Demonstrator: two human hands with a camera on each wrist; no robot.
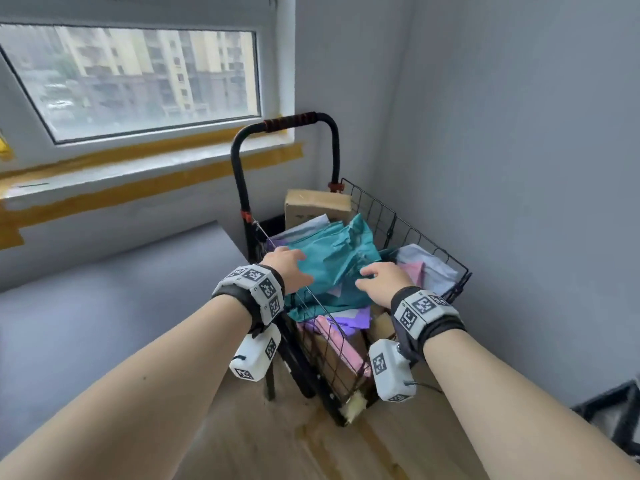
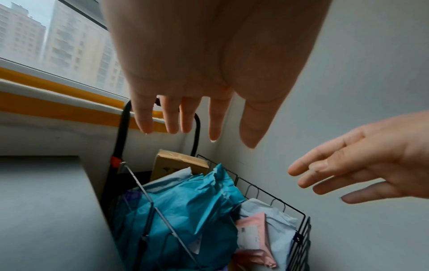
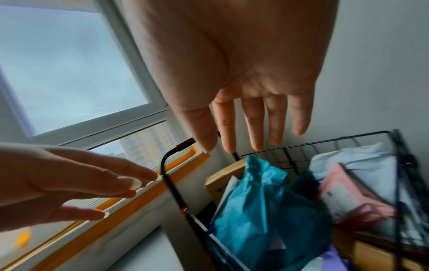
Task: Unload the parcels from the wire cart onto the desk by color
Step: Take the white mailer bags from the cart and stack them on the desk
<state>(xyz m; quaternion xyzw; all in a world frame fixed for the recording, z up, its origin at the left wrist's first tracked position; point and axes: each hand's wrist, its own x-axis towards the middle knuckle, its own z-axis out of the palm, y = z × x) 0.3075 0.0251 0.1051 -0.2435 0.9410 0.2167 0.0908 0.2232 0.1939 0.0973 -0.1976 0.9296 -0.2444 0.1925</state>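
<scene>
Hovering open, both hands' fingers [image 2: 216,124] spread just above teal parcel [image 1: 332,258].

Soft window [image 1: 138,77] daylight; wrist views blurred, distorted.

Both bare forearms reach forward from the lower corners of the head view and converge near the centre. The left hand [image 1: 287,268] and the right hand [image 1: 382,280] are palm down, fingers straight and slightly spread, apparently holding nothing. Each wrist wears a dark strap with white marker blocks.
</scene>
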